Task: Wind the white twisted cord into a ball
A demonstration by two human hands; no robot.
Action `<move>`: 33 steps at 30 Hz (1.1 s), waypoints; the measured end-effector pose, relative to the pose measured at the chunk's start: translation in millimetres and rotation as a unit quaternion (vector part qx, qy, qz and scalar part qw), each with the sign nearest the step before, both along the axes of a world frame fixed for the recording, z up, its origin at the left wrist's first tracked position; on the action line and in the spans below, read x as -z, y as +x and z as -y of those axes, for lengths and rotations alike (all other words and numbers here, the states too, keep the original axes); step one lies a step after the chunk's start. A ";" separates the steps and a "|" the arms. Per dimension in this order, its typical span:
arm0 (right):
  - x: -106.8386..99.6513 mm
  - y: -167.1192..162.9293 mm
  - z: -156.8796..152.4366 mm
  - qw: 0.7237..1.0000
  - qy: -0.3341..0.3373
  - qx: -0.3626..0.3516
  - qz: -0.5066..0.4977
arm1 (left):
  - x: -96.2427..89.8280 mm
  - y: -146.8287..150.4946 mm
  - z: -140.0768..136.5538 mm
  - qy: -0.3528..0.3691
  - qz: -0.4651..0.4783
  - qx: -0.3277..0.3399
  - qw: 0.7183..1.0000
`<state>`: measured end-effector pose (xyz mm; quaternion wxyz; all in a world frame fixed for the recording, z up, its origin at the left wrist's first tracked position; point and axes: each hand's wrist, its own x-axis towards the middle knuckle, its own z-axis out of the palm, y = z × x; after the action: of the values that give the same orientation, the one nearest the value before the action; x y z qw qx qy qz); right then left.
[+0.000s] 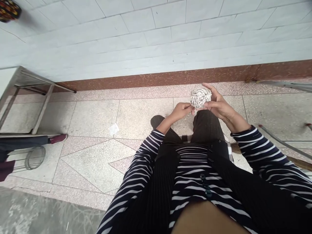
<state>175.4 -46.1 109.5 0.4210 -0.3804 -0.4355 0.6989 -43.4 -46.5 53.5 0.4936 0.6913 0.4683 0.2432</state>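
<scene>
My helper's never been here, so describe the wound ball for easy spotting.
Find the pale tiled wall and the reddish-brown band along its base. Just below in view, the right hand holds the ball, the left hand at its edge. Whitish, crisscrossing strands set the ball apart from the dark trousers below.

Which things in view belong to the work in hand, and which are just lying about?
Seemingly part of the work:
pale wound ball
right hand, cupping the ball's right side
left hand, at its lower left edge

Seemingly just about:
white scrap on the floor
metal-legged table at the left
another person's shoe, near that table
</scene>
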 end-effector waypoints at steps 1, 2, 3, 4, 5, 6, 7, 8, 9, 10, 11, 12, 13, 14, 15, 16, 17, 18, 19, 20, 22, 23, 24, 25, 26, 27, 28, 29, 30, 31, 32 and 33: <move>-1.5 -1.1 -0.8 1.000 -0.002 -0.005 0.000 | -2.0 -1.2 0.1 -0.002 0.006 0.008 1.000; -3.2 -2.2 -0.9 1.000 -0.007 -0.013 -0.003 | -3.2 -3.6 -1.1 -0.002 0.007 0.011 1.000; -5.4 -3.2 -0.7 1.000 -0.014 -0.022 -0.007 | -3.2 -6.6 -3.1 -0.003 0.008 0.010 1.000; -8.0 -4.0 -0.4 0.999 -0.019 -0.027 -0.010 | -1.6 -9.8 -5.4 -0.003 0.012 0.006 1.000; -11.1 -4.6 -0.1 0.999 -0.019 -0.027 -0.013 | 1.8 -12.8 -7.6 -0.004 0.021 -0.001 1.000; -14.6 -4.9 -0.1 1.000 -0.013 -0.020 -0.015 | 6.8 -15.4 -9.3 -0.009 0.035 -0.012 0.999; -18.4 -5.0 -0.3 1.000 -0.002 -0.010 -0.018 | 13.2 -17.5 -10.2 -0.017 0.049 -0.022 0.998; -22.5 -4.8 -0.6 1.000 0.010 0.003 -0.021 | 20.5 -18.9 -10.4 -0.029 0.056 -0.030 0.998; -26.8 -4.4 -1.1 0.999 0.020 0.016 -0.024 | 28.5 -19.8 -9.9 -0.042 0.054 -0.032 0.997; -31.3 -3.5 -1.5 0.999 0.027 0.030 -0.028 | 36.6 -20.3 -9.0 -0.053 0.043 -0.030 0.997; -35.9 -2.2 -1.7 0.998 0.030 0.047 -0.034 | 44.4 -20.5 -8.2 -0.057 0.024 -0.025 0.998; -40.7 -0.4 -1.6 0.997 0.032 0.064 -0.040 | 51.6 -20.8 -7.6 -0.055 0.000 -0.017 0.998; -45.7 2.1 -0.9 0.995 0.034 0.081 -0.047 | 58.0 -21.4 -7.9 -0.047 -0.026 -0.012 0.998; -50.9 5.1 0.5 0.993 0.038 0.095 -0.053 | 63.3 -22.4 -9.3 -0.034 -0.053 -0.010 0.998; -56.4 8.4 2.8 0.992 0.045 0.106 -0.059 | 67.5 -24.1 -12.0 -0.018 -0.081 -0.013 0.996; -62.0 12.0 6.2 0.990 0.056 0.115 -0.065 | 70.4 -26.6 -16.1 -0.003 -0.110 -0.020 0.994; -67.9 15.5 10.7 0.988 0.066 0.120 -0.068 | 72.3 -29.8 -21.5 0.012 -0.140 -0.030 0.990; -73.9 18.9 16.4 0.987 0.075 0.125 -0.072 | 73.1 -33.7 -27.8 0.022 -0.169 -0.039 0.985; -79.9 21.9 23.0 0.985 0.082 0.132 -0.073 | 73.2 -38.1 -34.8 0.029 -0.195 -0.047 0.979; -86.0 24.7 30.3 0.983 0.087 0.141 -0.074 | 72.8 -42.8 -42.0 0.032 -0.218 -0.057 0.974; -97.5 30.5 45.4 0.980 0.091 0.165 -0.069 | 71.7 -52.5 -55.6 0.033 -0.255 -0.074 0.964; -102.8 33.9 52.4 0.977 0.095 0.178 -0.069 | 71.3 -57.4 -61.2 0.031 -0.273 -0.080 0.958; -107.6 37.8 58.8 0.974 0.102 0.190 -0.071 | 71.1 -62.4 -65.7 0.027 -0.291 -0.084 0.953; -111.8 42.2 64.2 0.971 0.111 0.201 -0.072 | 71.1 -67.7 -69.2 0.023 -0.306 -0.086 0.948; -115.1 46.8 68.8 0.967 0.121 0.210 -0.072 | 71.1 -73.2 -71.7 0.018 -0.317 -0.087 0.944; -117.7 51.3 72.5 0.965 0.129 0.217 -0.067 | 71.0 -79.2 -73.6 0.012 -0.325 -0.088 0.941; -119.3 55.1 75.6 0.964 0.135 0.223 -0.058 | 70.6 -85.7 -75.2 0.009 -0.330 -0.091 0.939; -120.1 58.1 78.0 0.962 0.137 0.230 -0.046 | 69.6 -92.7 -77.0 0.010 -0.333 -0.094 0.938; -120.1 60.0 80.0 0.961 0.137 0.238 -0.034 | 68.1 -100.2 -79.5 0.014 -0.334 -0.099 0.937; -119.5 60.8 81.6 0.960 0.136 0.245 -0.022 | 65.7 -107.9 -83.0 0.019 -0.336 -0.106 0.936; -118.4 60.9 83.0 0.958 0.137 0.251 -0.011 | 62.5 -115.6 -87.8 0.025 -0.336 -0.115 0.934; -117.2 60.6 84.2 0.956 0.139 0.258 0.000 | 58.3 -122.9 -93.9 0.032 -0.335 -0.128 0.933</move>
<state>236.0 -130.2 226.6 0.6356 -0.4176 -0.4158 0.4988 -166.3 47.4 -4.8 0.2501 0.6823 0.6830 0.0735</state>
